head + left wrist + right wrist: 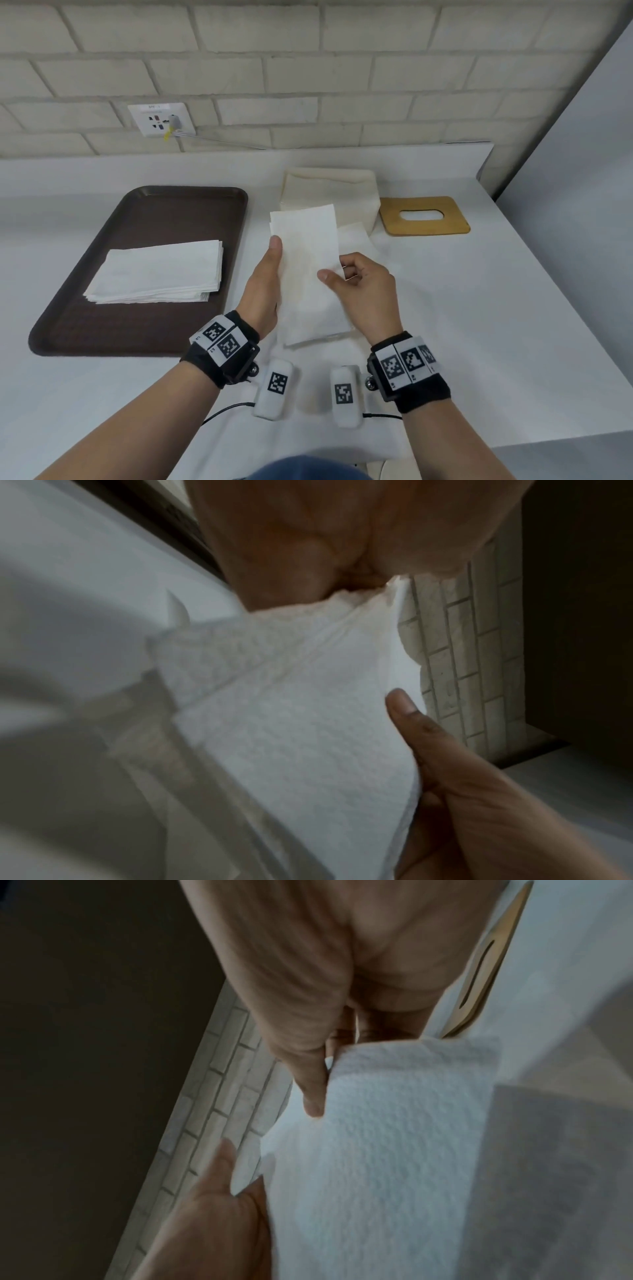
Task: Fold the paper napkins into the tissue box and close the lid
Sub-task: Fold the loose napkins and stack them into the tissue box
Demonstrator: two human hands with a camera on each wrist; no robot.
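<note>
Both hands hold one folded napkin (308, 260) up over the bench (479, 308): left hand (263, 287) grips its left edge, right hand (363, 291) pinches its right edge, probably keeping the fold tidy for the box (329, 192) behind.

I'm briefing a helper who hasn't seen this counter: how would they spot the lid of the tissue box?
Start at the white counter below the brick wall. Right of the cream tissue box, lying flat, is the wooden lid. It is the only tan thing there, a rounded rectangle with an oval slot.

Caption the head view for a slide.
Both hands hold a folded napkin beside the tray.
</note>
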